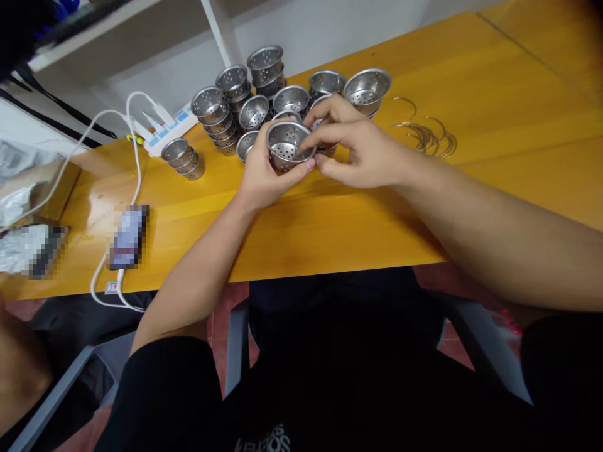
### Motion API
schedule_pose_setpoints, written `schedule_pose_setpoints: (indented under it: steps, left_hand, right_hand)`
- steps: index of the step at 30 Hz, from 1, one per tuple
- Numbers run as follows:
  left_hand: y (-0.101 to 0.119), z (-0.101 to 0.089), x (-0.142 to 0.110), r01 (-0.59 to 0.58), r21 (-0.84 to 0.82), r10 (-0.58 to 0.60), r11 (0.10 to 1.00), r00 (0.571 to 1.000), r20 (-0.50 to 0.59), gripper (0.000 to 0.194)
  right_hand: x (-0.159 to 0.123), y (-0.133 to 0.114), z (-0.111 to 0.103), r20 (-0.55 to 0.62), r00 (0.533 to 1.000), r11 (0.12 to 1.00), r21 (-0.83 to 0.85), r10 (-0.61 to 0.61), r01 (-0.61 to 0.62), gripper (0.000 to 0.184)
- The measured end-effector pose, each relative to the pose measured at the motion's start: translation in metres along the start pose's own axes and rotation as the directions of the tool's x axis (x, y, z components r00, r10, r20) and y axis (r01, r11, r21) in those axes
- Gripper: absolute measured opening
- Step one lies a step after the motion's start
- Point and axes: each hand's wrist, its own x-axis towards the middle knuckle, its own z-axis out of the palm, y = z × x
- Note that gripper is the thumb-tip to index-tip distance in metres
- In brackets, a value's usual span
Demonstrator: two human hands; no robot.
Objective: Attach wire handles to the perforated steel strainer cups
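Note:
My left hand [262, 174] is wrapped round a small perforated steel strainer cup [285, 145], held just above the yellow table [358, 213]. My right hand [358, 148] is closed at the cup's right rim, fingers pinching there; whether they hold anything small is hidden. Behind both hands stand several stacks of the same steel cups [235, 100], and one wider cup [367, 88] sits at the back right. A loose heap of thin wire handles [426, 135] lies to the right of my right hand.
A white power strip [164, 125] with white cables [120, 188] lies at the back left. A blurred dark device [129, 237] and crumpled foil bags [19, 207] sit at the left. A short stack of cups [184, 160] lies tilted near the cable.

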Motion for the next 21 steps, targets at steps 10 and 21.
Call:
schedule_pose_setpoints:
  steps: [10, 21]
  left_hand:
    - [-0.003, 0.005, -0.002, 0.049, -0.093, -0.059, 0.994, 0.992, -0.108, 0.097]
    - [-0.011, -0.010, 0.002, -0.030, 0.032, 0.035, 0.999, 0.986, -0.163, 0.081]
  right_hand:
    - [0.003, 0.000, -0.033, -0.332, 0.939, 0.961, -0.277, -0.085, -0.011, 0.012]
    - [0.054, 0.019, -0.065, -0.408, 0.883, 0.678, -0.583, 0.232, -0.448, 0.029]
